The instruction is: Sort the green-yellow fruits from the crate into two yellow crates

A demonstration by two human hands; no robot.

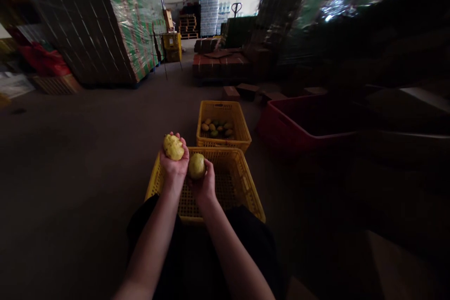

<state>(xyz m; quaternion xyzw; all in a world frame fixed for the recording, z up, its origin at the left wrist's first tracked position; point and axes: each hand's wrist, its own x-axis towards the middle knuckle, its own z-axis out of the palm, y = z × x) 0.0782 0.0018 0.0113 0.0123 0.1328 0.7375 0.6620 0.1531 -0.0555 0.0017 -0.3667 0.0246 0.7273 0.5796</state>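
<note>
My left hand [175, 165], palm up, has its fingers curled round a yellow mango-like fruit [173, 147] with dark specks and a lumpy surface. Close beside it, my right hand [206, 186] grips a rounder, greener mango-like fruit [197, 166] between thumb and fingers; some of those fingers are hidden. Both hands are over a yellow slatted plastic crate [246, 183] standing in front of my legs. Through the uncovered part of this near crate I see its bare grid floor. A second yellow crate [242, 124] just beyond holds several yellow and green fruits [214, 127].
To the right stands a large red bin [281, 122]. Flat cartons [221, 66] lie on a pallet farther back. Tall plastic-wrapped stacks [130, 23] rise at left and right. A yellow box [172, 47] and a pallet jack handle [236, 8] are in the background.
</note>
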